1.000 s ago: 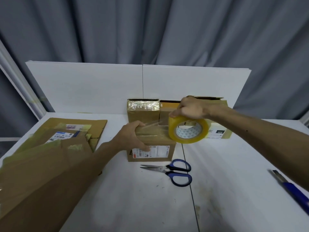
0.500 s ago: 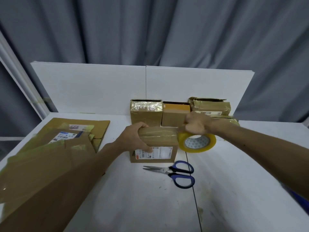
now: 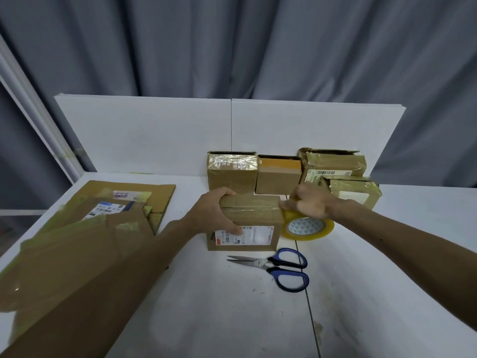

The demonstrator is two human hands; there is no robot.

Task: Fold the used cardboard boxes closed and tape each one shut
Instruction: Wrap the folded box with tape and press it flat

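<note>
Box [image 3: 254, 215] gripped by L hand [image 3: 214, 215]; tape roll [image 3: 313, 232] held at its R end by R hand [image 3: 309, 205]; scissors [image 3: 280, 266] nearer R.

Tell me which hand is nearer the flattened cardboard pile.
Left. The left hand grips the left end of the box, just right of the pile; the right hand holds the tape roll past its right end.

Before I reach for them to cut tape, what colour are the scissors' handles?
Blue; the scissors show best in the head view.
</note>
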